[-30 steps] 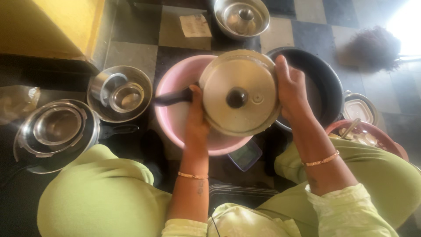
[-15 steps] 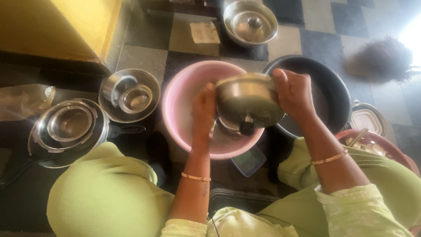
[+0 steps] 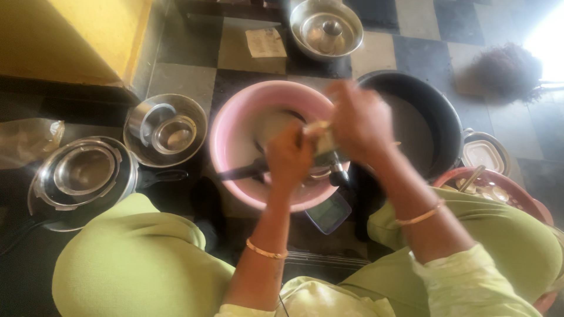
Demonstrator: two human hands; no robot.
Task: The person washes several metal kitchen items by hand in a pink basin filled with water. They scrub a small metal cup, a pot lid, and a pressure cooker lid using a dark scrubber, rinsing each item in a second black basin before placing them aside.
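I squat over a pink basin [image 3: 230,126] on the floor. My left hand [image 3: 289,157] and my right hand [image 3: 359,120] are both blurred by motion above it. Between them they grip a steel lid [image 3: 322,141], now turned nearly on edge and partly hidden by my fingers. Its dark knob [image 3: 341,174] points down toward me. A black handle [image 3: 241,172] of some utensil lies inside the basin under my left hand.
A big black pan [image 3: 432,117] sits right of the basin. There are steel bowls at the top [image 3: 326,29] and left [image 3: 167,129], stacked steel pots [image 3: 82,173] far left, and a red basket [image 3: 505,191] by my right knee. A small tray [image 3: 329,214], a broom [image 3: 505,70] and a yellow cabinet [image 3: 70,35] are nearby.
The lid was held flat, facing up at me; both hands have tipped it over and lowered it toward the basin. The view has shifted slightly.
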